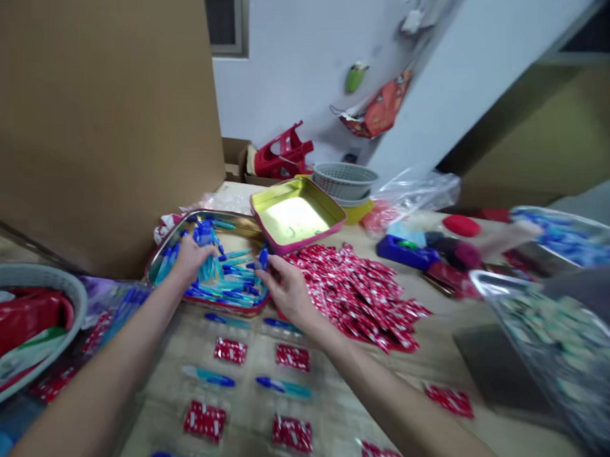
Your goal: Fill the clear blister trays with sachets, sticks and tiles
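My left hand is over a metal tin, its fingers closed around some blue-and-teal pens. More of these pens lie heaped inside. At the tin's right edge, my right hand pinches one blue pen between thumb and fingers. Just right of that hand spreads a pile of red-and-white printed packets. In front of the tin, single pens and red packets lie in alternating rows in clear plastic. Motion blur softens the details.
A lid-like tin with a yellow inside sits behind my right hand. Grey baskets stand at left and back. On the right are metal trays and a blue box. A cardboard sheet rises at the left.
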A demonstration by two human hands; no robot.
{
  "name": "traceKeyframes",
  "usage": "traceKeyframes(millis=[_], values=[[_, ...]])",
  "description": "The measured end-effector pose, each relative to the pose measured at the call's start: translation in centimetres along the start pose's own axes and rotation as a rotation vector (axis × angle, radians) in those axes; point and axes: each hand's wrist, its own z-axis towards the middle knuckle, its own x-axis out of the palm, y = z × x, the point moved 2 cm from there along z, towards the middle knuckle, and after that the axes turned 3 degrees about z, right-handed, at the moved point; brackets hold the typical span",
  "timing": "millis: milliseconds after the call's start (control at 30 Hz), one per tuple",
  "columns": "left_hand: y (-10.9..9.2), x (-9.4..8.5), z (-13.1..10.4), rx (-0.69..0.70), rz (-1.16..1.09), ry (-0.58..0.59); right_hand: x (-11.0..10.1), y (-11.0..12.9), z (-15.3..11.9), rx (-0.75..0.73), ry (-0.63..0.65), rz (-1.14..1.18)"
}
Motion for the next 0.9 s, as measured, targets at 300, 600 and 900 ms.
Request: traceKeyframes(millis=[300, 600, 900], values=[[-2.0, 3.9, -17.3, -0.807, -0.751, 0.061, -10.2, 4.8, -18.9, -0.027, 0.303, -0.501], [2.8, 9.6, -34.6, -1.051, -0.914, 0.2, -12.0, -3.0, -22.8, 0.183, 0.567, -1.079], [3.1, 13.0, -38.8, -1.12, -0.932, 0.338, -10.9, -5.9, -19.9, 0.395, 0.467, -1.072]])
